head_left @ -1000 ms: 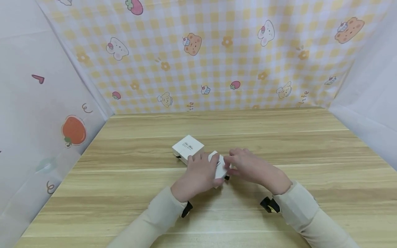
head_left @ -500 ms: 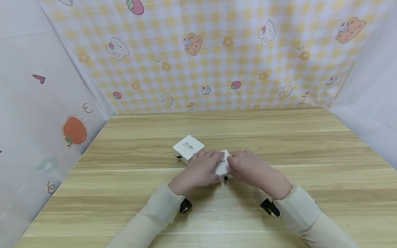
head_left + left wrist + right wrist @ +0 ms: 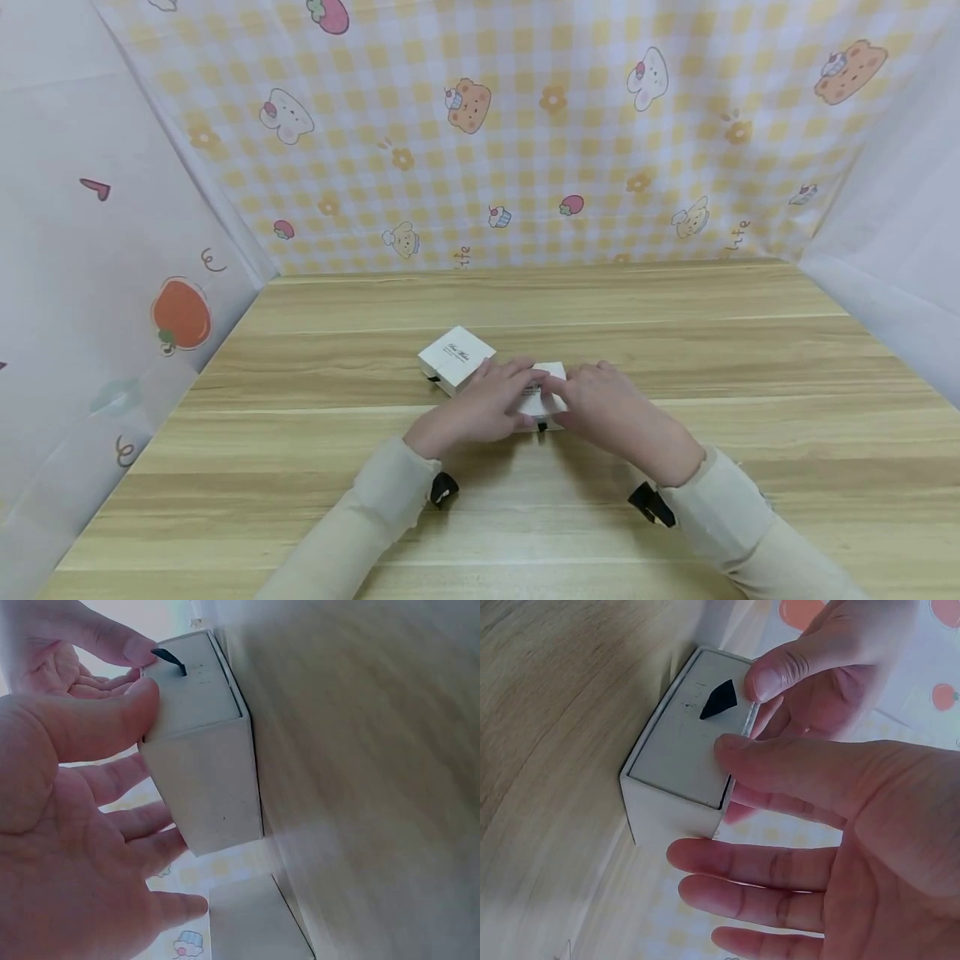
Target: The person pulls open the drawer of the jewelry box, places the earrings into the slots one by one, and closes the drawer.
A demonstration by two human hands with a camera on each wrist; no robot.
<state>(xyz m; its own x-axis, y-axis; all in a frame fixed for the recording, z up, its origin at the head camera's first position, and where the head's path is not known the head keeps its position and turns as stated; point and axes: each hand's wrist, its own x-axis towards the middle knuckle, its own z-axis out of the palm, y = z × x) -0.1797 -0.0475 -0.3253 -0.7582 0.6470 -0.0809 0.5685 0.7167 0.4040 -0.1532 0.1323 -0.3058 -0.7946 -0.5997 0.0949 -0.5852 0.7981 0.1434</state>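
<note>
We count two white boxes on the wooden table [image 3: 675, 325]. The handled box [image 3: 679, 742] sits near the middle, front face toward the person, and both hands are on it. The left hand [image 3: 487, 404] holds it with thumb on the front and fingers over the top; one of its fingers reaches the edge of the other box [image 3: 455, 357], though we cannot tell whether they touch. The right hand [image 3: 611, 417] pinches the right side between thumb and index finger, its remaining three fingers stretched out straight. Each box shows one black tab, the front one [image 3: 720, 700] and one on the other box [image 3: 433, 379]. We see dark script on both lids, too small or too covered for us to read surely. On the checked cloth [image 3: 517, 158] behind, we read "life" sideways, twice, and count three strawberries and two bears.
</note>
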